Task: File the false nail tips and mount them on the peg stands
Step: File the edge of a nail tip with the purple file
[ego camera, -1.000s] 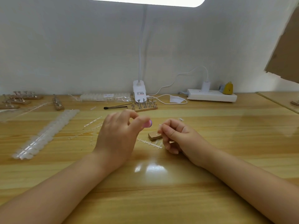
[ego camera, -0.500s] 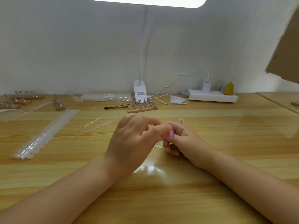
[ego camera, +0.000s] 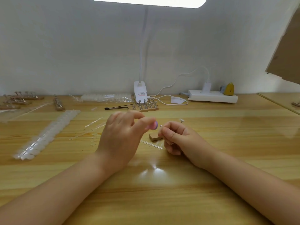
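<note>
Filing step in hand. My left hand (ego camera: 120, 137) pinched the pink file (ego camera: 153, 125); my right hand (ego camera: 177, 138) pinched a nail tip (ego camera: 160, 126) at the file's 3 o'clock, a small gap between. Next: bring them together, light strokes.

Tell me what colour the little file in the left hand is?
Pink with a purple edge, seen in the head view: the little file, pinched by the left hand.

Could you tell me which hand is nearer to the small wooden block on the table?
Right. The right hand touches or overlaps the wooden block; the left hand is apart, to its left.
</note>
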A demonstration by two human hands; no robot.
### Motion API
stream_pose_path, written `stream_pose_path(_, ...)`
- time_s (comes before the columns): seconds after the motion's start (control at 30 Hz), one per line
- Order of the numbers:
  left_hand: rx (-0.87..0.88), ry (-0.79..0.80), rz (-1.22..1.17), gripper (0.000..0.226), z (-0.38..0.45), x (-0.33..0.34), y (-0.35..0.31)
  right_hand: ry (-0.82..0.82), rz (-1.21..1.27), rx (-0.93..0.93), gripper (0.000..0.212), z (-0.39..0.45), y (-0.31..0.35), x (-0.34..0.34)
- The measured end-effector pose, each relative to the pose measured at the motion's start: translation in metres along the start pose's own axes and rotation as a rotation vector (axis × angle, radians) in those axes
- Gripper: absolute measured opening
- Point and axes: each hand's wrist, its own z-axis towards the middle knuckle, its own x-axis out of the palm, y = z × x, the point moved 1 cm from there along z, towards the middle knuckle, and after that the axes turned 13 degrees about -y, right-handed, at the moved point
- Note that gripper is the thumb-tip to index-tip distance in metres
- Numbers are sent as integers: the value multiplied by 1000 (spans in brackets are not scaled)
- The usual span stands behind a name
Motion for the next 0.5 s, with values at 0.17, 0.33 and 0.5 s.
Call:
stream_pose_path(0.17, 96, 15, -59, 41, 2, 4, -15, -40, -6, -20, 26, -1, -1, 1)
stream_pose_path(0.33, -32, 61, 16, 25, -1, 4, 1, -74, 9, -8, 12, 1, -3, -1)
stream_pose_path(0.5, -120, 80, -38, 26, 1, 2, -4, -60, 15, -24, 13, 0, -2, 0)
